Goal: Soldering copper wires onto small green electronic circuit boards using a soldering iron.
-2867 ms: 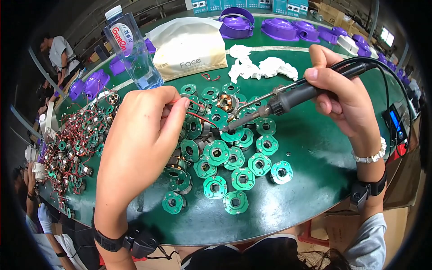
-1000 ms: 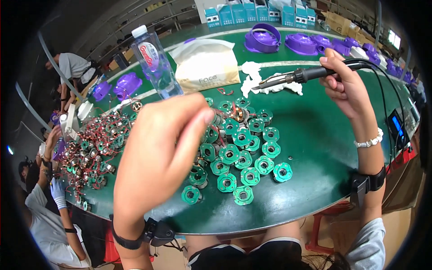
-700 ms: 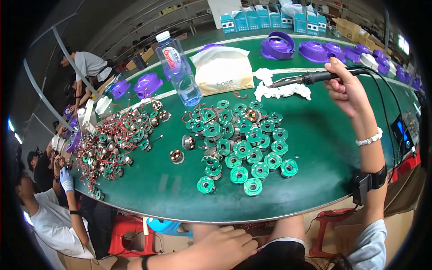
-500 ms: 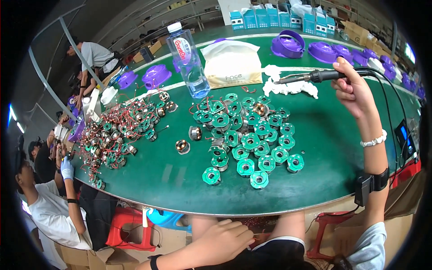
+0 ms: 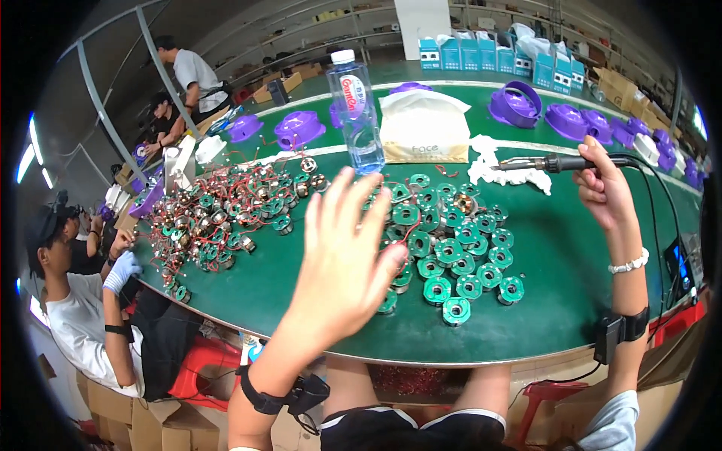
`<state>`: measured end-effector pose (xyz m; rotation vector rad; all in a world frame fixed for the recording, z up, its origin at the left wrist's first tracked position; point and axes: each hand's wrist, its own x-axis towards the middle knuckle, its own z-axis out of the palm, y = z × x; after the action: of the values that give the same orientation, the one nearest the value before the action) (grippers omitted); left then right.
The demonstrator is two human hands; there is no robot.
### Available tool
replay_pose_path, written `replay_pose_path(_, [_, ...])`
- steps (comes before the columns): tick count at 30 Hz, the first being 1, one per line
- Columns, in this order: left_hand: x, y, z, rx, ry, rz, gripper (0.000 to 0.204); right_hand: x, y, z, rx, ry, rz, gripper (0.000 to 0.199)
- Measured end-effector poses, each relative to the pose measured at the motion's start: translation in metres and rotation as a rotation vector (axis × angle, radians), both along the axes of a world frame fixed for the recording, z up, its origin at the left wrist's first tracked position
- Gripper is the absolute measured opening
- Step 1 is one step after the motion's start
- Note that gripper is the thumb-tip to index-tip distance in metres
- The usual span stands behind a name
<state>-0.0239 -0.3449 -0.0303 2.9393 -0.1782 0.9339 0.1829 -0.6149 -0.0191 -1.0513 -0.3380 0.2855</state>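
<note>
Back up from the lower edge, the left hand (image 5: 347, 259) hovered spread and empty over green coils (image 5: 451, 252) at centre; the right hand (image 5: 604, 188) gripped a soldering iron (image 5: 553, 162) upper right. Soldering looked paused; next called for picking a coil.

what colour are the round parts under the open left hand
Green, with dark centres. The round parts show best in the head view, beside the left hand.

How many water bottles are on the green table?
1. The clear water bottle with a white cap stands upright at the far side of the green table, just left of the beige tissue pack. None other shows.
</note>
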Motion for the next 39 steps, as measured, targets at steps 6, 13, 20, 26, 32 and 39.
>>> replay_pose_path(6, [-0.009, 0.112, 0.011, -0.13, -0.065, 0.154, 0.014, 0.009, -0.007, -0.011, -0.019, -0.039, -0.008, 0.01])
replay_pose_path(13, [0.007, 0.204, 0.002, 0.782, 0.129, 0.111, 0.035, 0.004, -0.003, -0.011, -0.069, -0.038, -0.04, 0.012])
replay_pose_path(20, [0.015, 0.254, 0.004, 0.888, 0.353, 0.238, 0.039, 0.001, 0.001, -0.01, -0.057, -0.002, -0.058, 0.011])
replay_pose_path(26, [-0.004, 0.259, -0.003, 0.528, 0.418, 0.454, 0.04, 0.006, -0.001, -0.012, -0.039, -0.003, -0.043, 0.01])
replay_pose_path(32, [0.021, 0.245, 0.023, -0.128, 0.174, 0.335, 0.032, 0.007, -0.003, -0.012, -0.037, -0.02, -0.026, 0.011])
replay_pose_path(39, [0.056, 0.24, 0.053, -0.625, 0.003, 0.216, 0.037, 0.009, -0.004, -0.01, -0.014, -0.029, 0.034, 0.012])
